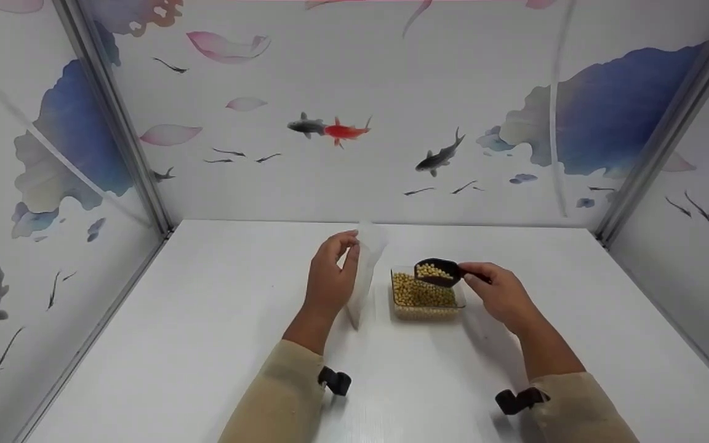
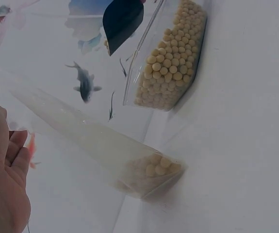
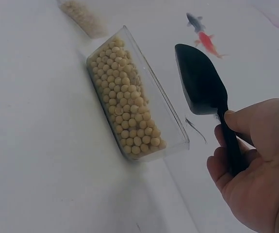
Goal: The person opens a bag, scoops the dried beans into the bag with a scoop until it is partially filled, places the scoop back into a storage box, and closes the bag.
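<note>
My right hand point(image 1: 502, 294) grips the handle of a black scoop point(image 3: 202, 82), which carries soybeans over a clear plastic box point(image 1: 426, 314). Pale round soybeans point(image 3: 124, 104) fill much of that box. To the left, my left hand point(image 1: 332, 274) pinches the upper part of a translucent plastic bag point(image 1: 364, 271) between thumb and fingers. The bag stands upright with its lower end at the table, and a small heap of soybeans point(image 2: 154, 167) lies in its bottom corner. In the left wrist view only the scoop's dark underside shows.
The white table point(image 1: 207, 295) reaches back to a panel wall point(image 1: 330, 184) printed with fish and petals. Side panels with metal corner posts point(image 1: 117, 117) close off the left and right. A black strap device point(image 1: 335, 381) sits at each sleeve cuff.
</note>
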A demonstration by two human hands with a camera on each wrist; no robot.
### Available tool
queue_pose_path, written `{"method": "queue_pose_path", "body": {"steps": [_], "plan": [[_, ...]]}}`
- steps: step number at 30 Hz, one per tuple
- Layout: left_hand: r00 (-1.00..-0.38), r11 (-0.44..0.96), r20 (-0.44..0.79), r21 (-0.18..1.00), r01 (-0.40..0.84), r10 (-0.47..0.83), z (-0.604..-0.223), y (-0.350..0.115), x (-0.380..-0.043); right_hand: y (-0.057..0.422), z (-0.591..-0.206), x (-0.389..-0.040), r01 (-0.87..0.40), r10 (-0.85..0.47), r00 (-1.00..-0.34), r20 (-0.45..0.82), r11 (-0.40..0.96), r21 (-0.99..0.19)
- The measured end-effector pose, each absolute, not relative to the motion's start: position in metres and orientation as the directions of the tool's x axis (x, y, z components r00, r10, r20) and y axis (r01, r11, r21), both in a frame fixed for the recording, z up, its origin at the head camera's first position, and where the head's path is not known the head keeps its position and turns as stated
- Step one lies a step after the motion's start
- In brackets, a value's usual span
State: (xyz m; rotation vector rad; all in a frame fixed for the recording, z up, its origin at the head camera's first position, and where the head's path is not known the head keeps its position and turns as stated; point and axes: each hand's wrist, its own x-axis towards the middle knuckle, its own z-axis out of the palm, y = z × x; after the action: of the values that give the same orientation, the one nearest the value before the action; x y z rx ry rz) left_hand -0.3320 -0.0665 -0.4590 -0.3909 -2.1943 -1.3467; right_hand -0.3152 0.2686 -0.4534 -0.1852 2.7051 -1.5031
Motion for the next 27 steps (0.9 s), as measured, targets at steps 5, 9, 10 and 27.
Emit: {"method": "queue_pose_path", "body": {"steps": [5, 9, 10, 27], "plan": [[-0.818, 0.458, 0.574, 0.738, 0.496, -0.038, -0.457, -0.065, -0.331, 0.262, -0.442, -0.314, -0.131, -0.113, -0.990, 0.085, 0.508, -0.852], [-0.816, 0.454, 0.577, 0.736, 0.502, -0.034, -0.456, -0.065, -0.330, 0.252, -0.430, -0.313, -0.154, -0.101, -0.988, 0.120, 0.501, -0.852], [-0.815, 0.454, 0.579, 0.735, 0.504, -0.032, -0.456, -0.066, -0.330, 0.249, -0.425, -0.314, -0.163, -0.102, -0.986, 0.129, 0.503, -0.849], [-0.814, 0.442, 0.581, 0.733, 0.517, -0.011, -0.458, -0.066, -0.332, 0.192, -0.350, -0.331, -0.410, -0.254, -0.909, 0.330, 0.682, -0.605]]}}
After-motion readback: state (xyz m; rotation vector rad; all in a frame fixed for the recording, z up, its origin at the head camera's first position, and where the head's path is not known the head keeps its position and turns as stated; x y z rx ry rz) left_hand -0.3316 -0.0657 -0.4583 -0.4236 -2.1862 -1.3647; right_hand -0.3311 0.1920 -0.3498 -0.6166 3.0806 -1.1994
